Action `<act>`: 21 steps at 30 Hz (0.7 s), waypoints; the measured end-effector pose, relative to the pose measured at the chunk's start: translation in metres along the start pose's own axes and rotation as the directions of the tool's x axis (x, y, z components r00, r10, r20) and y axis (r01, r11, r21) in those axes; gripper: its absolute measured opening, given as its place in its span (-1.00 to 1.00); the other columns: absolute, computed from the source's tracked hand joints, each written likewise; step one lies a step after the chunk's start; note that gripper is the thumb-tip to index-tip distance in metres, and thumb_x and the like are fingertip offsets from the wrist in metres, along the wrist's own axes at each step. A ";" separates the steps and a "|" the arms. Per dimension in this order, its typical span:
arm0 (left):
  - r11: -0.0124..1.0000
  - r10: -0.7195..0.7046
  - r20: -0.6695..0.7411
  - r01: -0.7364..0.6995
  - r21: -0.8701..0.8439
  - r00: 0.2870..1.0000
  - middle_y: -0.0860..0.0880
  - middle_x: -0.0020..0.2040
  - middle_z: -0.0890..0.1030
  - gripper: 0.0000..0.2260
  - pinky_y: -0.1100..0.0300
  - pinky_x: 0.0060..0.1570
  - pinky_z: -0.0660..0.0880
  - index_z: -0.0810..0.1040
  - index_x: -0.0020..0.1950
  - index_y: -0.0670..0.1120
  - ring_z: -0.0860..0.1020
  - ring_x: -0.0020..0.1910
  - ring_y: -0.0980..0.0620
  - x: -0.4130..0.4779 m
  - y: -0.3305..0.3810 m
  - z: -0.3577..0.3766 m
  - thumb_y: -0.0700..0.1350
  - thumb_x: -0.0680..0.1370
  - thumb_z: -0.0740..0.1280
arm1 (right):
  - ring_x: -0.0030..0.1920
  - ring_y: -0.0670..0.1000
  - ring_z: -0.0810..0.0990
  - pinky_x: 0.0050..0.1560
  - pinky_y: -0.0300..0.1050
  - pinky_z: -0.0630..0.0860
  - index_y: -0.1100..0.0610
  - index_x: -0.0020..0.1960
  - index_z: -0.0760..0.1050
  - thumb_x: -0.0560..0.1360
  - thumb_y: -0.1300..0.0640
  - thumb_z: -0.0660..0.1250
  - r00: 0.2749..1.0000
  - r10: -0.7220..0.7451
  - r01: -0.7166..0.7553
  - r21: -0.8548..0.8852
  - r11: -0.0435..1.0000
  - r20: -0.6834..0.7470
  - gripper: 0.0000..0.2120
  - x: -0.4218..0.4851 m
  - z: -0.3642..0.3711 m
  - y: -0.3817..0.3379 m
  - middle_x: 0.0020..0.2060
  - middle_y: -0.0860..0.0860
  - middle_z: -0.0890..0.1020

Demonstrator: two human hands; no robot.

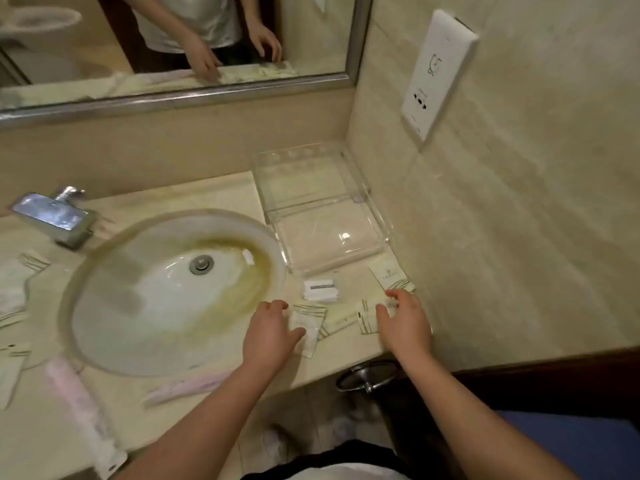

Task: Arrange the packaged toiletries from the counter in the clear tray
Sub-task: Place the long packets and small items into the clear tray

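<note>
The clear tray (381, 233) sits in the counter's back right corner with nothing in it. In front of it lie several cream toiletry packets: a small white box (320, 289), a flat sachet (387, 274), a long packet (341, 320) and a sachet (308, 323). My left hand (270, 332) hovers over or touches the left sachet, fingers loosely spread. My right hand (405, 320) reaches onto a striped packet (367, 318) with curled fingers; whether it grips it is unclear.
A stained round sink (104, 306) fills the counter's middle, with a chrome tap (55, 213) behind it. More packets (14, 292) lie at the far left, and long pink wrapped items (83, 410) rest along the front edge. A mirror and a wall socket plate (436, 74) stand above.
</note>
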State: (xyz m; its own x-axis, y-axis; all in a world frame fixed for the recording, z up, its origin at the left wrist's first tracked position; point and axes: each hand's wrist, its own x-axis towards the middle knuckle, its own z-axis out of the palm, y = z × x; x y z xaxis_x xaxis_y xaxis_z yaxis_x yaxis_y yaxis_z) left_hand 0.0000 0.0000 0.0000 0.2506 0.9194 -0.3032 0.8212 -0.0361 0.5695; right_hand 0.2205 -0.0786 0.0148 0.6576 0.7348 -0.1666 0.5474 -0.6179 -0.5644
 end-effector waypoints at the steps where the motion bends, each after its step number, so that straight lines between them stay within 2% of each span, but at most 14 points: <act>1: 0.998 0.005 0.024 -0.006 0.056 1.000 -0.10 0.17 0.46 -0.43 0.04 0.04 0.50 0.44 0.31 -0.07 0.50 0.12 -0.11 0.003 0.002 0.002 0.05 0.37 0.50 | 0.16 0.08 0.54 0.04 -0.04 0.48 0.05 0.26 0.48 0.50 0.03 0.34 1.000 0.011 -0.011 -0.039 0.999 -0.013 -0.65 0.003 0.000 -0.002 0.20 0.03 0.54; 5: 0.973 0.025 0.043 -0.034 0.226 0.999 -0.12 0.11 0.49 -0.42 0.04 -0.02 0.47 0.39 0.26 -0.08 0.45 0.10 -0.14 0.005 0.011 0.012 0.07 0.35 0.52 | 0.20 0.11 0.51 0.11 0.00 0.48 0.09 0.33 0.43 0.45 0.00 0.39 1.000 -0.008 0.013 -0.233 0.972 0.023 -0.52 0.010 0.003 0.001 0.23 0.07 0.52; 8: 0.974 -0.001 0.068 -0.014 0.228 0.998 -0.09 0.04 0.58 -0.46 0.04 -0.09 0.48 0.41 0.22 -0.08 0.50 0.05 -0.13 0.011 0.013 0.014 0.04 0.34 0.52 | 0.25 0.10 0.43 0.21 0.00 0.41 0.06 0.38 0.38 0.42 -0.07 0.42 0.990 -0.091 0.125 -0.345 0.930 0.112 -0.42 0.012 0.010 0.012 0.29 0.04 0.49; 10: 0.987 -0.038 0.091 0.023 0.157 0.995 -0.07 -0.04 0.61 -0.56 0.04 -0.16 0.50 0.44 0.14 -0.07 0.54 -0.04 -0.11 0.014 0.015 0.012 0.00 0.35 0.50 | 0.26 0.09 0.38 0.23 -0.01 0.38 0.03 0.40 0.36 0.43 -0.10 0.41 0.976 -0.151 0.203 -0.395 0.896 0.159 -0.41 0.017 0.012 0.016 0.32 0.02 0.46; 12: 0.999 -0.049 0.107 0.047 0.027 0.993 -0.03 -0.17 0.60 -0.74 0.06 -0.23 0.48 0.49 -0.03 -0.08 0.55 -0.17 -0.05 0.015 0.017 0.008 -0.05 0.38 0.47 | 0.25 0.09 0.35 0.24 0.00 0.37 -0.02 0.40 0.37 0.44 -0.14 0.39 0.962 -0.191 0.260 -0.436 0.862 0.197 -0.43 0.024 0.014 0.018 0.31 0.01 0.45; 15: 0.973 -0.086 0.093 0.104 -0.208 0.992 0.00 -0.32 0.53 -0.85 0.14 -0.32 0.36 0.55 -0.20 -0.15 0.48 -0.31 0.02 0.013 0.019 -0.002 -0.10 0.41 0.47 | 0.19 0.08 0.36 0.19 -0.01 0.35 -0.06 0.30 0.43 0.41 -0.19 0.40 0.957 -0.212 0.285 -0.514 0.809 0.197 -0.49 0.030 0.014 0.018 0.21 0.02 0.48; 18: 0.913 -0.138 0.079 0.158 -0.376 0.987 -0.03 -0.32 0.54 -0.85 0.16 -0.28 0.38 0.58 -0.20 -0.19 0.47 -0.33 0.05 0.012 0.027 -0.019 -0.13 0.43 0.46 | 0.12 0.07 0.39 0.08 0.00 0.34 -0.05 0.16 0.47 0.35 -0.21 0.45 0.963 -0.219 0.269 -0.536 0.800 0.156 -0.54 0.030 0.015 0.015 0.09 -0.01 0.55; 21: 0.846 -0.196 0.097 0.218 -0.486 0.976 -0.10 -0.30 0.56 -0.88 0.15 -0.25 0.39 0.61 -0.17 -0.21 0.49 -0.30 0.03 0.017 0.035 -0.033 -0.15 0.47 0.43 | 0.08 0.06 0.42 0.02 0.00 0.30 -0.07 0.13 0.49 0.36 -0.18 0.46 0.959 -0.235 0.283 -0.507 0.814 0.158 -0.59 0.030 0.013 0.013 0.02 -0.05 0.60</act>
State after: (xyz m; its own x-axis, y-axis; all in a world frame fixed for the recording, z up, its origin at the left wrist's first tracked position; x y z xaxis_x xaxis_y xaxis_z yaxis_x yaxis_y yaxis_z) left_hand 0.0162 0.0273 0.0395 0.1336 0.8660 -0.4818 0.5009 0.3605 0.7868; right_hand 0.2404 -0.0614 -0.0083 0.4200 0.8942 -0.1549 0.8944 -0.4368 -0.0963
